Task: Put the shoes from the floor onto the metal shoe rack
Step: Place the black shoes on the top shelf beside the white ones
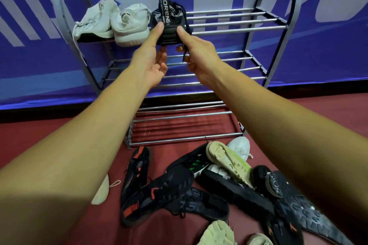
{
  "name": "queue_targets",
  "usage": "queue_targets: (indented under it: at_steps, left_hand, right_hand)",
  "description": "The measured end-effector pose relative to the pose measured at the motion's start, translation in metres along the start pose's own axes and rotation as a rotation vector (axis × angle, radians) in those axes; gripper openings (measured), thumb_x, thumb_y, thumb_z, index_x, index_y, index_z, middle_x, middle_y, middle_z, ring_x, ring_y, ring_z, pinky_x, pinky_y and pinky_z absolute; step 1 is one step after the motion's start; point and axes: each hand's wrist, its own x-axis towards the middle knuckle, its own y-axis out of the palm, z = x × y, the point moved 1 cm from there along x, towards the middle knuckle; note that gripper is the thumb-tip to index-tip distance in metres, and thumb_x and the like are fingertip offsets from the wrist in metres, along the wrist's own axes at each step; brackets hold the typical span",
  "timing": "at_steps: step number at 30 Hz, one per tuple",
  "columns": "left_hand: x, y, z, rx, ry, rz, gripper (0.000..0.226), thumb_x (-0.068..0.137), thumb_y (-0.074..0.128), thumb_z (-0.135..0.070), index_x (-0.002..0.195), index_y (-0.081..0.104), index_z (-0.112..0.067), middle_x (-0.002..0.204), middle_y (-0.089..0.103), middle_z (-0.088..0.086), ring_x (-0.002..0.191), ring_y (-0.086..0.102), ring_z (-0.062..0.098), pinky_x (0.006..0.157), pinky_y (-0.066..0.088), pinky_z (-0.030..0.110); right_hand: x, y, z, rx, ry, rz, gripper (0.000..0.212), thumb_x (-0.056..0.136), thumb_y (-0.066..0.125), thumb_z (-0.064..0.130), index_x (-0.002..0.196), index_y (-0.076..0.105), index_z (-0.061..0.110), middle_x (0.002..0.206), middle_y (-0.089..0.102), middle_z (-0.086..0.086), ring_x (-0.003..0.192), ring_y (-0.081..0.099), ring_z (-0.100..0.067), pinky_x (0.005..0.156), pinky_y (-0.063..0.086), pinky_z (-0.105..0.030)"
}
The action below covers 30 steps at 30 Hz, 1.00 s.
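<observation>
at shelf edge (239, 29), black shoe (169, 20), both hands (153, 59) (199, 55) gripping

Both hands pinch a black sneaker (169, 24) by its heel on the top shelf of the metal shoe rack (239, 26), the left hand (151, 59) and right hand (199, 55) each with thumb above and fingers (162, 63) beneath. Two white sneakers (119, 24) sit just left of the fingers; far below them, a heap of shoes (179, 185) covers the red floor (39, 131).

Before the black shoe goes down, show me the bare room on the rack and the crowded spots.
Free: top shelf from the black shoe to the right arch; middle shelf and bottom shelf, bars bare where visible. Crowded: top shelf's left end, two white sneakers; the shoe pile on the floor.
</observation>
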Motion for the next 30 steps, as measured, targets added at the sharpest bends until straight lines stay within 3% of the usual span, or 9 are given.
queue_targets:
  at_steps: [5, 9, 13, 17, 19, 25, 30]
  left_hand:
    - [0.009, -0.001, 0.001, -0.023, 0.022, -0.006, 0.038, 0.073, 0.083, -0.049, 0.1, 0.07, -0.027, 0.092, 0.066, -0.006, 0.067, 0.052, 0.005, 0.051, 0.037, 0.018]
    - [0.012, -0.007, 0.004, -0.009, 0.028, 0.03, 0.036, 0.074, 0.082, -0.049, 0.1, 0.07, -0.028, 0.09, 0.067, -0.008, 0.065, 0.053, 0.004, 0.052, 0.038, 0.018]
    - [0.008, -0.013, 0.009, 0.081, 0.037, 0.0, 0.036, 0.074, 0.081, -0.05, 0.098, 0.067, -0.027, 0.081, 0.067, -0.009, 0.063, 0.054, 0.005, 0.051, 0.037, 0.017]
    - [0.001, -0.023, 0.022, 0.192, 0.028, -0.063, 0.027, 0.078, 0.077, -0.049, 0.089, 0.068, -0.026, 0.088, 0.063, -0.008, 0.067, 0.053, 0.006, 0.052, 0.036, 0.019]
    - [-0.005, -0.028, 0.032, 0.25, 0.005, -0.065, 0.024, 0.082, 0.074, -0.046, 0.091, 0.068, -0.025, 0.089, 0.063, -0.009, 0.068, 0.054, 0.006, 0.056, 0.037, 0.02]
    - [-0.024, -0.032, 0.079, 0.549, -0.043, 0.001, 0.029, 0.084, 0.071, -0.044, 0.104, 0.071, -0.022, 0.1, 0.068, -0.004, 0.077, 0.057, 0.01, 0.061, 0.039, 0.023]
    - [-0.031, -0.025, 0.14, 0.874, -0.057, 0.191, 0.025, 0.082, 0.074, -0.046, 0.093, 0.069, -0.024, 0.099, 0.07, 0.001, 0.083, 0.062, 0.014, 0.062, 0.038, 0.026]
  right_hand:
    - [0.005, 0.005, 0.002, -0.007, 0.028, -0.019, 0.058, 0.091, 0.067, 0.05, 0.125, 0.062, 0.003, 0.083, 0.063, -0.005, 0.054, 0.041, -0.012, 0.04, 0.027, -0.02]
    - [0.004, 0.0, 0.0, -0.059, 0.045, 0.013, 0.049, 0.09, 0.066, 0.054, 0.111, 0.066, 0.009, 0.082, 0.064, -0.004, 0.057, 0.043, -0.012, 0.043, 0.029, -0.022]
    - [-0.003, -0.01, -0.008, -0.123, 0.066, 0.026, 0.048, 0.091, 0.069, 0.046, 0.114, 0.064, 0.005, 0.082, 0.063, -0.006, 0.056, 0.039, -0.013, 0.043, 0.028, -0.02]
    - [-0.016, -0.028, -0.023, -0.25, 0.114, 0.026, 0.032, 0.091, 0.072, 0.034, 0.108, 0.062, 0.009, 0.083, 0.061, -0.005, 0.057, 0.041, -0.012, 0.039, 0.028, -0.016]
    - [-0.026, -0.038, -0.03, -0.326, 0.14, 0.02, 0.034, 0.09, 0.073, 0.033, 0.11, 0.064, 0.007, 0.086, 0.062, -0.005, 0.058, 0.045, -0.01, 0.04, 0.031, -0.016]
    - [-0.055, -0.073, -0.055, -0.572, 0.166, 0.044, 0.037, 0.087, 0.075, 0.038, 0.106, 0.071, 0.007, 0.091, 0.07, -0.006, 0.07, 0.059, -0.012, 0.057, 0.042, -0.021]
    - [-0.084, -0.109, -0.102, -0.84, 0.222, 0.145, 0.038, 0.086, 0.075, 0.04, 0.101, 0.072, 0.006, 0.099, 0.073, -0.013, 0.089, 0.066, -0.025, 0.083, 0.055, -0.04]
